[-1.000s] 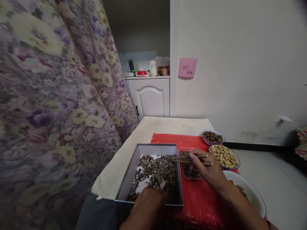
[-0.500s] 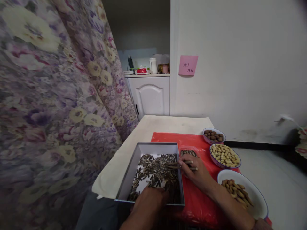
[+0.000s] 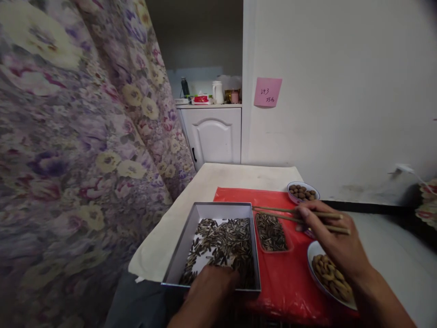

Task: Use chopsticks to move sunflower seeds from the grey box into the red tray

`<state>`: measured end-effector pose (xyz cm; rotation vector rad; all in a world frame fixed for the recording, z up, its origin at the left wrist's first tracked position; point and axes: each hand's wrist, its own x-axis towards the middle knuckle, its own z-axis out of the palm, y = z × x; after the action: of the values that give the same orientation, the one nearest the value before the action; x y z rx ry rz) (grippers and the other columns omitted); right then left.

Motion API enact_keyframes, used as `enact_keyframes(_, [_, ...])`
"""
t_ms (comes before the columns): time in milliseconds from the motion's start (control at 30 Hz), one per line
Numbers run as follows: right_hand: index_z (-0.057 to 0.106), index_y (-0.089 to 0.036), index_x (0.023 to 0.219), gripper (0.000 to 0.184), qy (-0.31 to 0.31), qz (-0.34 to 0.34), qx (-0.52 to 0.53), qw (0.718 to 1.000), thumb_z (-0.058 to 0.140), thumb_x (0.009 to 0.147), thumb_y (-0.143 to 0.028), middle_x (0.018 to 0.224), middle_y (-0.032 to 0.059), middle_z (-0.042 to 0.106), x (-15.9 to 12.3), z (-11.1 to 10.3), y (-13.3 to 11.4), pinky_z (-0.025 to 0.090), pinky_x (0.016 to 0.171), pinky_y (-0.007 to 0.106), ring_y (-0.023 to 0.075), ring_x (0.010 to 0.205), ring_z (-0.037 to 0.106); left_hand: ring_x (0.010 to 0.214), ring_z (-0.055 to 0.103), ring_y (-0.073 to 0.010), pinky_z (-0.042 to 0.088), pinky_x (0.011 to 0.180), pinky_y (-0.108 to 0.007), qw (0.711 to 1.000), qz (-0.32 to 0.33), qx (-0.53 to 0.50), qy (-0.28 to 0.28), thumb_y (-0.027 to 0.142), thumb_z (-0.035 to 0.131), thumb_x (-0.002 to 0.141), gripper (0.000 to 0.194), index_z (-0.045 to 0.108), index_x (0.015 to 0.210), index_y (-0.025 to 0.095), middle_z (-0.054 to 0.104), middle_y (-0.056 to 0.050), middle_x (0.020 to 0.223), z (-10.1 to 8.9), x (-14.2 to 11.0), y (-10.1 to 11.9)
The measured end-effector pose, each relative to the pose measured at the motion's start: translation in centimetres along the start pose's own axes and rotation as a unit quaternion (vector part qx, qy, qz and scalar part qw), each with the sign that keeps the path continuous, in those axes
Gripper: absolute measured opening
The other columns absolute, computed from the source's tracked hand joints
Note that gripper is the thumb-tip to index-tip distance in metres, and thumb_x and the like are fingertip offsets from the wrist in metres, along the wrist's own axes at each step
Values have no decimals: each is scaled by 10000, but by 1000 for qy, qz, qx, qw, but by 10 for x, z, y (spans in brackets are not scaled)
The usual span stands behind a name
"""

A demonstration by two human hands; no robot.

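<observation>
A pair of wooden chopsticks (image 3: 278,210) is gripped in my right hand (image 3: 327,232), slightly parted. Their tips point left, at the far right corner of the shallow box (image 3: 177,246). Inside that box, sunflower seeds (image 3: 225,239) lie spread over the white bottom. My left hand (image 3: 216,282) is over the box's near side, fingers bent down and hidden from sight, so their grip does not show. Below the chopsticks, right beside the box, sits a small clear plastic container (image 3: 289,245) filled with sunflower seeds.
Along the right edge stand a bowl (image 3: 300,198) of round brown nuts and a larger bowl (image 3: 311,266) of long tan pieces. My right hand covers most of another bowl between them. A red plastic sheet (image 3: 276,291) lies over the cream tablecloth (image 3: 164,234). A floral curtain (image 3: 85,159) hangs left.
My right hand has moved right, drawing the chopsticks from the seeds in the box to above the plastic container. It now hides the peanut bowl. My left hand stays put.
</observation>
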<state>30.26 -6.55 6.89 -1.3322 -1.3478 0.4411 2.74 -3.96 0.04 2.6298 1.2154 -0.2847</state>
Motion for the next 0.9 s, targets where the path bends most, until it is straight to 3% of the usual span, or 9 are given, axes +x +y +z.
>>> enact_keyframes(133, [687,-228,897,227,31,24,-44,998,619,900,-444,670,10,695,4,-19,4,537,558,240,193,632,713,831,701,-222,469,656,-252,1000,-17,-9,-18,162,545,791,173,673,888,228,749,-47,903,-3,-1,3])
enact_keyframes(300, [683,-226,903,212,26,9,-32,999,614,906,-426,710,16,704,2,-13,2,543,562,244,187,626,703,826,703,-221,472,662,-256,1000,0,-22,-11,195,563,813,144,672,901,228,744,-38,891,-3,-1,1])
enact_keyframes(433, [669,-208,899,194,-33,-20,-9,999,573,935,-373,767,34,699,-4,12,1,537,578,261,182,641,684,813,699,-204,464,653,-234,1000,-8,-25,4,203,575,813,119,671,879,227,743,-37,888,-1,-1,1])
enact_keyframes(567, [631,-200,793,236,-112,-81,-38,990,501,964,-300,674,17,632,-6,51,18,490,594,265,161,614,613,843,704,-204,465,662,-226,999,-9,-17,-30,186,571,816,147,674,915,221,747,-55,930,-6,1,4])
enact_keyframes(700, [615,-194,808,204,-111,-113,-62,985,489,957,-252,750,36,645,-8,81,43,468,615,269,166,673,611,872,709,-228,474,675,-243,999,-25,-6,-39,187,568,821,166,685,934,221,750,-69,945,-11,1,8])
enact_keyframes(900, [622,-194,823,192,-117,-119,-73,983,485,956,-221,760,29,635,-11,91,58,446,645,277,163,682,594,892,708,-242,509,714,-279,998,-26,-15,-52,183,558,826,189,686,957,227,748,-77,981,-19,-2,12])
